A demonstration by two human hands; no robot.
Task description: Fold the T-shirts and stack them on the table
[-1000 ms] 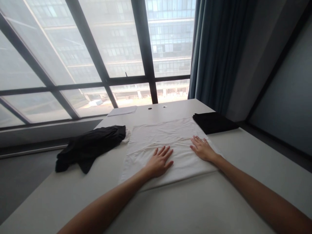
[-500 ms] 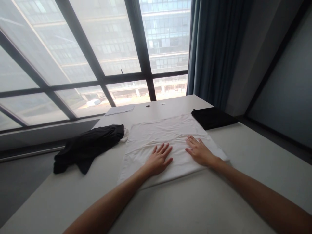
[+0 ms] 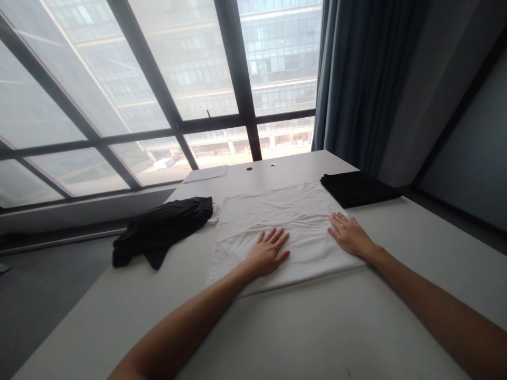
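Observation:
A white cloth garment [image 3: 281, 211], folded into a broad rectangle with shallow wrinkles, lies flat before me; its exact kind is not clear. My left hand [image 3: 268, 253] rests palm down on its near middle part, fingers spread. Over the garment's right edge lies my right hand [image 3: 350, 236], also flat and open. Neither hand grips anything. The garment's near edge runs in front of both wrists, and my forearms come in from the bottom of the view.
The white table [image 3: 317, 327] carries a crumpled black garment [image 3: 166, 227] on the left, with a bit of white fabric beside it. A folded black cloth [image 3: 358, 188] lies at the back right, and white paper [image 3: 206, 173] at the back left. Windows and a blue curtain [image 3: 356, 79] stand behind.
My right hand has slid right across the white garment to its right edge. My left hand stays in nearly the same place on the cloth. The whole view has shifted slightly.

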